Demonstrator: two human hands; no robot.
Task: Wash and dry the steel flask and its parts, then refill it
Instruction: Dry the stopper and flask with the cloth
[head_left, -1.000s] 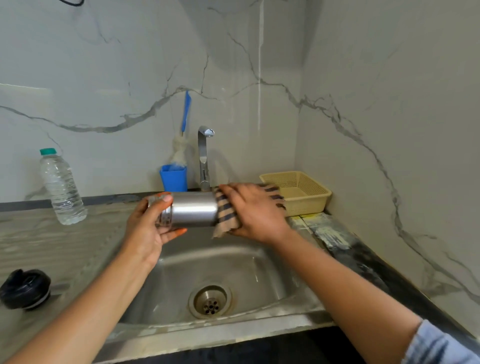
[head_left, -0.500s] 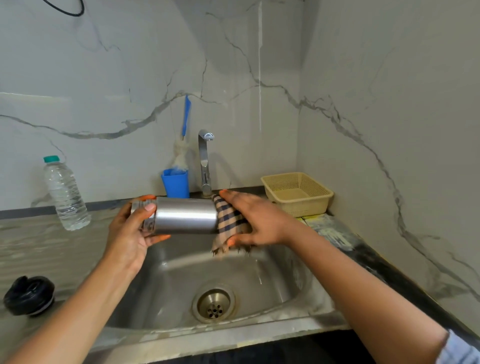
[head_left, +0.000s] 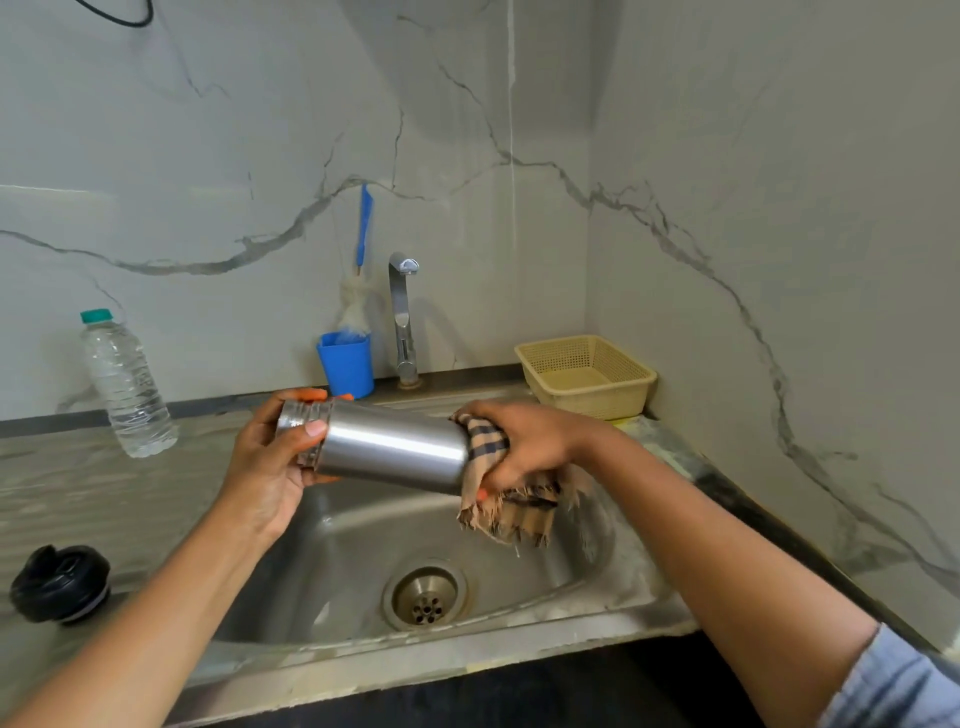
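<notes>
Flask (head_left: 395, 449) over sink (head_left: 561, 564), seemingly marble walls (head_left: 234, 130)

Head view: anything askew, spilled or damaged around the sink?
Nothing stands out. The left hand holds the flask sideways over the sink; the right hand holds a frayed checked cloth against its base.

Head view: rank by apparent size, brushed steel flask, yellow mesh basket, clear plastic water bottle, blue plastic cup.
1. steel flask, held nearest the camera, so partly inflated.
2. yellow mesh basket and clear plastic water bottle: look alike, not ranked.
3. blue plastic cup, clearly smallest.
</notes>
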